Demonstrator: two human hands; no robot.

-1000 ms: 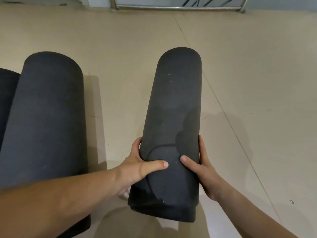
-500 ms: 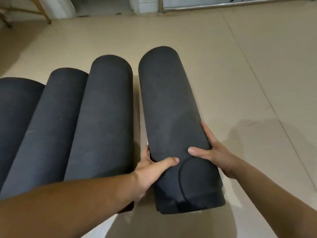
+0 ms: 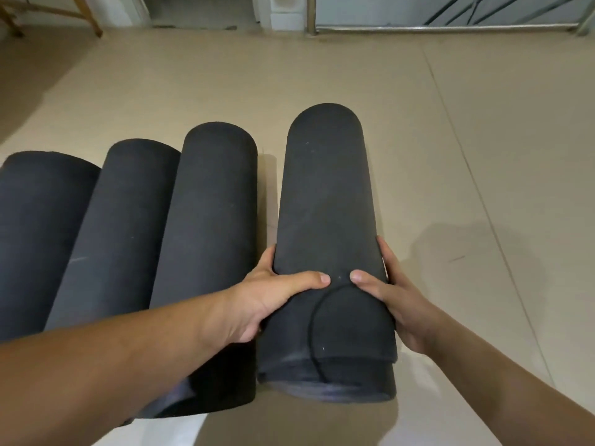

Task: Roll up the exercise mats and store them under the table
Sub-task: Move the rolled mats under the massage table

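The rolled mat [image 3: 325,220] is clasped near its close end by the left hand [image 3: 267,304] and right hand [image 3: 396,300], fingers curled round either side. Within the last second it has been brought alongside three other rolls [image 3: 206,220] on the floor [image 3: 467,188]; storage under a table is judged still pending.

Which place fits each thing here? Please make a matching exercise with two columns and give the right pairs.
Things
1. held mat
2. metal rail
3. wooden legs
4. row of three mats

Places
A. top left corner
B. between left hand and right hand
C. floor, left of held mat
D. top right, far floor edge

Pairs: 1-B, 2-D, 3-A, 4-C
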